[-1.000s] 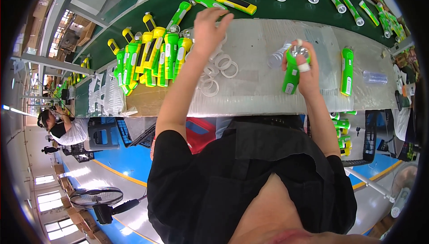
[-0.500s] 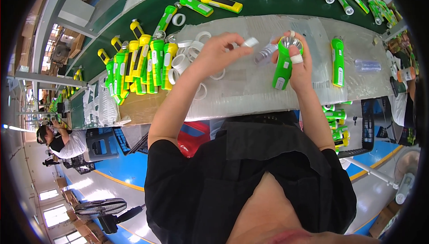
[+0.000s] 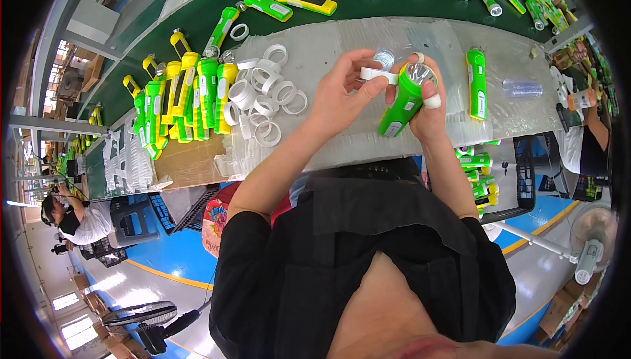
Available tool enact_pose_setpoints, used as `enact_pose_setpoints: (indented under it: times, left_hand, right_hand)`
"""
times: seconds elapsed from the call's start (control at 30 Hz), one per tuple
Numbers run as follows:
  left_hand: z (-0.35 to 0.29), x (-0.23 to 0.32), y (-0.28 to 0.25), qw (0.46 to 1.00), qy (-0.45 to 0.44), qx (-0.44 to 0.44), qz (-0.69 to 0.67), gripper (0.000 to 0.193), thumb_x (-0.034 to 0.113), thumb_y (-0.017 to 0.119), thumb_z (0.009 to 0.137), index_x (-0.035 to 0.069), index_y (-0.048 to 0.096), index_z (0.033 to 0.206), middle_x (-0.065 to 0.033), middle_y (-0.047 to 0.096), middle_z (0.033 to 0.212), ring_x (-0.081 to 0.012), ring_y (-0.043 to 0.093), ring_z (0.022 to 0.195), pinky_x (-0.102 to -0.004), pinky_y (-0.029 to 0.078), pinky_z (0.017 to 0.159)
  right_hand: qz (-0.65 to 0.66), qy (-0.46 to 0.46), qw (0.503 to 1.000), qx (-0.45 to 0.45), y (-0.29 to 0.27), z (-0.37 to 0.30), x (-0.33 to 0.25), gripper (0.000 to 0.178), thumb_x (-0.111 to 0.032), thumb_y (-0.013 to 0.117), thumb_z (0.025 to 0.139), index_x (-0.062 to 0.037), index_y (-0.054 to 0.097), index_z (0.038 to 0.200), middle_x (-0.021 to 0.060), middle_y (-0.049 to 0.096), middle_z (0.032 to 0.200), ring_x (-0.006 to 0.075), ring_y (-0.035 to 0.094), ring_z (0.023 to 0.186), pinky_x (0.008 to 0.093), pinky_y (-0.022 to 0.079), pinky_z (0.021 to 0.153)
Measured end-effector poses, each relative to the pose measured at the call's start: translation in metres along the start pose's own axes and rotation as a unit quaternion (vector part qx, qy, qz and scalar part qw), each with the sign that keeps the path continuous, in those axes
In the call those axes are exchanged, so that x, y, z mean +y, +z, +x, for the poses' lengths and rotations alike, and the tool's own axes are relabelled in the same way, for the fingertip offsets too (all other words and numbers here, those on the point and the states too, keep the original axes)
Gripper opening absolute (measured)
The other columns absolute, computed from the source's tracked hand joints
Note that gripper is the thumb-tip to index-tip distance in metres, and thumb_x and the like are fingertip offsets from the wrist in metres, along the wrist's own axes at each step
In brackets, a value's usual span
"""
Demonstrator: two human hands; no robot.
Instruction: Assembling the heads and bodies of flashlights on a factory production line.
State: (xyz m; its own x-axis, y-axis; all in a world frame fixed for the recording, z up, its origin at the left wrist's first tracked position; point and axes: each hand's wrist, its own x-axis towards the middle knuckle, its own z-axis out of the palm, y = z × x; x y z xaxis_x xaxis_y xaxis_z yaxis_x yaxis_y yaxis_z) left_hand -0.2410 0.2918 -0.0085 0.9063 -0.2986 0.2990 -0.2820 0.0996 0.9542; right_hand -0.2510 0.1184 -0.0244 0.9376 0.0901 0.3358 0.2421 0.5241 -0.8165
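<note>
Above the grey worktop (image 3: 342,142), the left hand (image 3: 338,96) pinches a white ring (image 3: 379,75) beside the green flashlight (image 3: 402,102), seemingly lensless, gripped in the right hand (image 3: 430,102).

- I count two hands: my left hand (image 3: 342,96) and right hand (image 3: 427,106).
- I see one white ring (image 3: 379,75) and one green torch (image 3: 402,101) in them.
- One more green torch (image 3: 476,83) lies just beside.

- Loose rings (image 3: 263,99) are lying on the table (image 3: 342,142), left of the left hand (image 3: 342,93).
- Upright torches (image 3: 181,99) are standing left of the rings.
- A single torch (image 3: 477,83) is lying right of the right hand (image 3: 424,106).
- The conveyor belt (image 3: 197,14) is running behind the table.
</note>
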Motion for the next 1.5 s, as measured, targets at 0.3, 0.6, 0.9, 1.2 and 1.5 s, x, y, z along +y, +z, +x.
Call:
enact_pose_setpoints:
  times: [0.3, 0.6, 0.9, 1.2, 1.5]
  left_hand:
    - [-0.007, 0.002, 0.024, 0.996, 0.032, 0.088, -0.016, 0.036, 0.025, 0.042, 0.103, -0.001, 0.051, 0.127, -0.0069, 0.062, 0.111, -0.0101, 0.052, 0.089, -0.0241, 0.043, 0.08]
    - [0.001, 0.006, 0.024, 0.993, -0.013, 0.08, -0.091, 0.039, 0.026, 0.037, 0.104, -0.003, 0.054, 0.124, -0.009, 0.066, 0.108, -0.0095, 0.049, 0.083, -0.0245, 0.043, 0.076]
    - [-0.002, 0.004, 0.02, 0.998, 0.016, 0.066, 0.002, 0.035, 0.023, 0.04, 0.103, -0.001, 0.054, 0.124, -0.0094, 0.063, 0.116, -0.0101, 0.052, 0.086, -0.0256, 0.045, 0.08]
    - [-0.005, 0.009, 0.037, 0.991, 0.049, 0.105, -0.072, 0.031, 0.018, 0.05, 0.1, -0.001, 0.055, 0.124, -0.0086, 0.065, 0.112, -0.0087, 0.055, 0.094, -0.0245, 0.044, 0.083]
    - [-0.001, 0.003, 0.023, 0.991, 0.016, 0.1, -0.082, 0.032, 0.023, 0.045, 0.102, -0.002, 0.062, 0.115, -0.0072, 0.066, 0.109, -0.0084, 0.051, 0.083, -0.0239, 0.043, 0.077]
  right_hand:
    - [-0.019, -0.042, 0.999, -0.001, 0.001, -0.004, 0.005, 0.06, -0.055, 0.06, 0.087, -0.0077, 0.045, 0.119, 0.012, 0.061, 0.097, 0.0177, 0.061, 0.069, 0.0296, 0.05, 0.06]
    - [0.013, -0.054, 0.998, -0.004, 0.001, 0.0, 0.002, 0.056, -0.054, 0.059, 0.088, -0.0093, 0.045, 0.119, 0.0131, 0.06, 0.095, 0.0184, 0.059, 0.069, 0.0294, 0.049, 0.059]
    - [0.047, -0.05, 0.998, 0.002, 0.0, -0.001, 0.002, 0.057, -0.055, 0.059, 0.088, -0.0092, 0.045, 0.119, 0.0126, 0.06, 0.094, 0.0184, 0.059, 0.068, 0.0296, 0.049, 0.06]
    - [0.033, -0.04, 0.999, 0.012, 0.0, -0.002, 0.006, 0.057, -0.055, 0.06, 0.087, -0.0099, 0.045, 0.119, 0.0121, 0.061, 0.095, 0.0188, 0.059, 0.068, 0.0298, 0.049, 0.058]
    - [0.044, -0.045, 0.998, 0.006, 0.001, 0.002, 0.003, 0.057, -0.055, 0.059, 0.087, -0.0101, 0.045, 0.119, 0.0123, 0.06, 0.092, 0.019, 0.059, 0.067, 0.03, 0.049, 0.058]
